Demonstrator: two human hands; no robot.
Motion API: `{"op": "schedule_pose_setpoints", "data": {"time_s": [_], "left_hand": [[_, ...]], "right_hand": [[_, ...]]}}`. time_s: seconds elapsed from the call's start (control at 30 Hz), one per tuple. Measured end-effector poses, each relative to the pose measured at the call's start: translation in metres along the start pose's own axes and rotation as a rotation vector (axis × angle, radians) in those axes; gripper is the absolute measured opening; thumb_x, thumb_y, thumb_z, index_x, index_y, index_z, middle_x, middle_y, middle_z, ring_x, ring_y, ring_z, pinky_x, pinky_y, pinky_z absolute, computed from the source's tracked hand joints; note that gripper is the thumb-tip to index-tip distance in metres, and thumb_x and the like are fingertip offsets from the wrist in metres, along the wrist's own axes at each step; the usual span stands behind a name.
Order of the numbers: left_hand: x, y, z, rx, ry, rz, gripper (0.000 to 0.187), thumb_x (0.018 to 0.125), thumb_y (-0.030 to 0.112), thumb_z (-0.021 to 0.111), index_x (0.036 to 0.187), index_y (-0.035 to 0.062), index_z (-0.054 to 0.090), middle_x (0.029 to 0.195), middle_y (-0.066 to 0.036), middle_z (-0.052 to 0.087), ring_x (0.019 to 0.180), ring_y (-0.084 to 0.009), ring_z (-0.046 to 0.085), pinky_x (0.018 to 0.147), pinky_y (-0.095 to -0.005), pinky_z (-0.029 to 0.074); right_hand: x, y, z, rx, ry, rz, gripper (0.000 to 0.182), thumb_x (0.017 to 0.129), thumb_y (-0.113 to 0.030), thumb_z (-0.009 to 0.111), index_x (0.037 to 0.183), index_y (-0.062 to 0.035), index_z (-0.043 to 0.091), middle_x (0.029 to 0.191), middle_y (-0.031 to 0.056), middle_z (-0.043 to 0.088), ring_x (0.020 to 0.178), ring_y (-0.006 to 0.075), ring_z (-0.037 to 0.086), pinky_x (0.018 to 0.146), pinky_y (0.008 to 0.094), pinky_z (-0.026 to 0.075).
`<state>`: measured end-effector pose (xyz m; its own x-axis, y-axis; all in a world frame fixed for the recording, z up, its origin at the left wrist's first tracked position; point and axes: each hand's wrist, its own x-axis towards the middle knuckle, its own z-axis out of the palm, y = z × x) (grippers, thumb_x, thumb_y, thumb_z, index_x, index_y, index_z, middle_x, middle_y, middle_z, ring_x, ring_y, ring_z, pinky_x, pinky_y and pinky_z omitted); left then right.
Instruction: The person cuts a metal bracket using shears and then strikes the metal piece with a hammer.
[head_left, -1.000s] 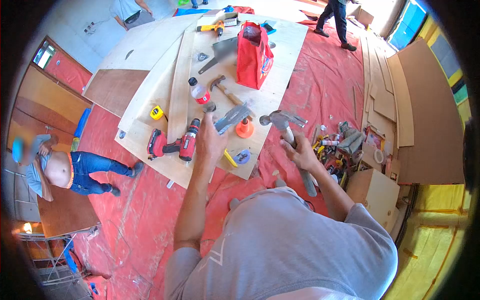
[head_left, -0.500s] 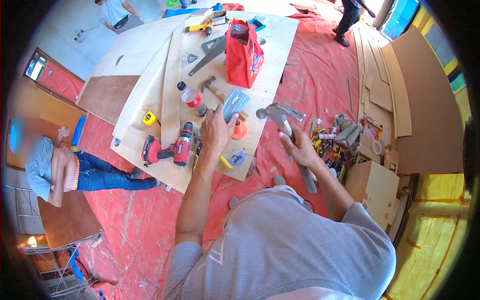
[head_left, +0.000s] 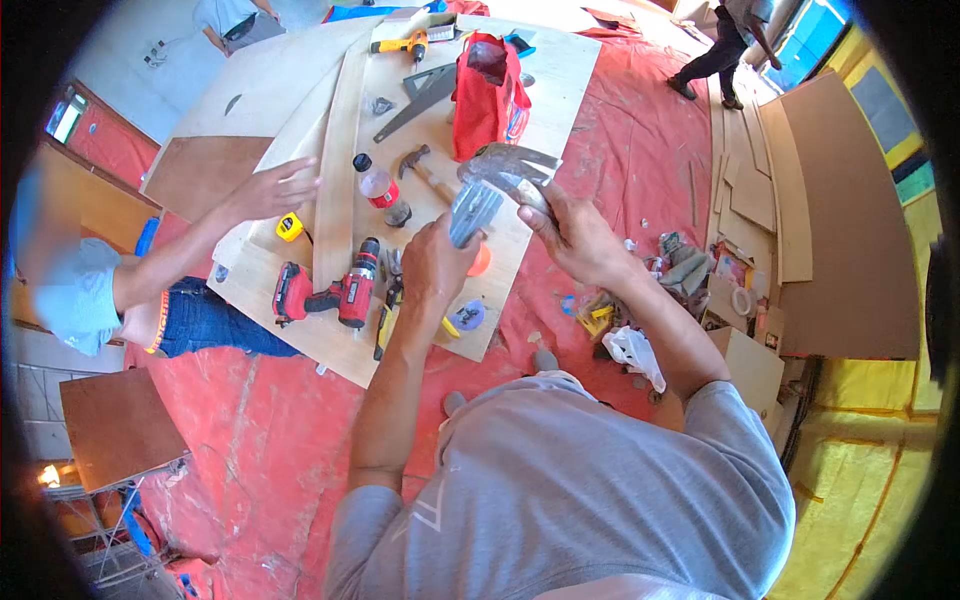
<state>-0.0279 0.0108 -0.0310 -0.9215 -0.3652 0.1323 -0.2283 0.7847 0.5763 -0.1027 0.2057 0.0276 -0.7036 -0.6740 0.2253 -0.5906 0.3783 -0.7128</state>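
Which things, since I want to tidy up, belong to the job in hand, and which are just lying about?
Apparently in the job:
- hammer, in the right hand
- flat grey piece, in the left hand

Seemingly just lying about:
- other hammer
- red drill
- bottle
- tape measure
- red bag

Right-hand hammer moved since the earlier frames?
Yes. The held hammer has shifted up and left in view, closer to the red bag.
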Motion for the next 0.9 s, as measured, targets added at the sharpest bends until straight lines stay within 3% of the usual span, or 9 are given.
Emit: {"op": "schedule_pose_setpoints", "data": {"time_s": [0.1, 0.2, 0.3, 0.4, 0.57, 0.67, 0.8, 0.9], "left_hand": [[0.002, -0.002, 0.001, -0.016, -0.015, 0.002, 0.037, 0.080, 0.035, 0.071, 0.098, 0.0034, 0.065, 0.087, -0.022, 0.067, 0.085, -0.0397, 0.065, 0.073, -0.0482, 0.051], [0.003, -0.001, -0.003, -0.081, -0.030, -0.017, 0.037, 0.079, 0.036, 0.071, 0.095, 0.0036, 0.066, 0.088, -0.022, 0.068, 0.084, -0.0397, 0.065, 0.073, -0.0482, 0.051], [0.003, -0.005, 0.002, -0.038, 0.004, -0.026, 0.037, 0.079, 0.037, 0.072, 0.095, 0.0043, 0.067, 0.086, -0.021, 0.068, 0.084, -0.0394, 0.066, 0.072, -0.0480, 0.051], [0.004, -0.001, 0.001, -0.039, 0.003, -0.069, 0.027, 0.079, 0.031, 0.071, 0.094, 0.0085, 0.070, 0.084, -0.017, 0.069, 0.081, -0.0344, 0.068, 0.070, -0.0434, 0.051], [0.008, -0.006, -0.004, -0.092, 0.010, -0.071, 0.026, 0.079, 0.030, 0.071, 0.094, 0.0093, 0.071, 0.085, -0.016, 0.070, 0.081, -0.0325, 0.068, 0.071, -0.0425, 0.051], [0.005, -0.009, -0.004, -0.083, -0.001, -0.101, 0.029, 0.078, 0.035, 0.071, 0.095, 0.0105, 0.070, 0.086, -0.016, 0.070, 0.083, -0.0350, 0.067, 0.072, -0.0452, 0.051], [0.004, -0.003, -0.009, -0.118, -0.032, -0.133, 0.032, 0.078, 0.037, 0.072, 0.095, 0.0098, 0.069, 0.086, -0.017, 0.070, 0.083, -0.0364, 0.067, 0.072, -0.0463, 0.052], [0.004, -0.008, -0.001, -0.131, -0.011, -0.150, 0.028, 0.076, 0.032, 0.072, 0.096, 0.0116, 0.071, 0.084, -0.015, 0.070, 0.081, -0.0316, 0.069, 0.070, -0.0419, 0.052]], "right_hand": [[0.006, 0.024, 0.019, -0.035, -0.051, -0.017, 0.030, 0.099, -0.027, 0.053, 0.097, 0.0027, 0.051, 0.071, 0.0233, 0.053, 0.065, 0.0343, 0.056, 0.062, 0.0443, 0.042], [0.008, 0.025, 0.019, -0.017, -0.069, -0.003, 0.030, 0.099, -0.027, 0.053, 0.100, 0.0028, 0.050, 0.072, 0.0240, 0.053, 0.064, 0.0367, 0.055, 0.061, 0.0442, 0.043], [0.007, -0.008, -0.003, -0.026, 0.057, -0.059, 0.030, 0.099, -0.027, 0.052, 0.104, 0.0028, 0.050, 0.072, 0.0236, 0.053, 0.063, 0.0353, 0.055, 0.060, 0.0434, 0.042], [0.015, -0.019, -0.014, 0.009, 0.046, -0.062, 0.030, 0.098, -0.025, 0.052, 0.114, -0.0004, 0.049, 0.073, 0.0275, 0.059, 0.071, 0.0458, 0.061, 0.061, 0.0526, 0.045], [0.026, 0.020, 0.004, -0.165, -0.163, 0.044, 0.031, 0.099, -0.029, 0.050, 0.108, 0.0010, 0.051, 0.072, 0.0257, 0.056, 0.070, 0.0443, 0.060, 0.061, 0.0476, 0.043], [0.026, 0.002, -0.003, -0.155, -0.050, 0.009, 0.035, 0.099, -0.035, 0.048, 0.111, -0.0021, 0.048, 0.073, 0.0286, 0.060, 0.075, 0.0472, 0.062, 0.063, 0.0546, 0.046], [0.030, -0.025, -0.014, -0.076, -0.012, -0.035, 0.035, 0.100, -0.034, 0.048, 0.116, -0.0025, 0.048, 0.074, 0.0283, 0.060, 0.075, 0.0468, 0.062, 0.064, 0.0535, 0.046], [0.029, -0.027, -0.013, -0.066, -0.041, -0.037, 0.035, 0.100, -0.032, 0.047, 0.117, -0.0024, 0.048, 0.075, 0.0285, 0.060, 0.075, 0.0473, 0.062, 0.064, 0.0531, 0.046]]}}
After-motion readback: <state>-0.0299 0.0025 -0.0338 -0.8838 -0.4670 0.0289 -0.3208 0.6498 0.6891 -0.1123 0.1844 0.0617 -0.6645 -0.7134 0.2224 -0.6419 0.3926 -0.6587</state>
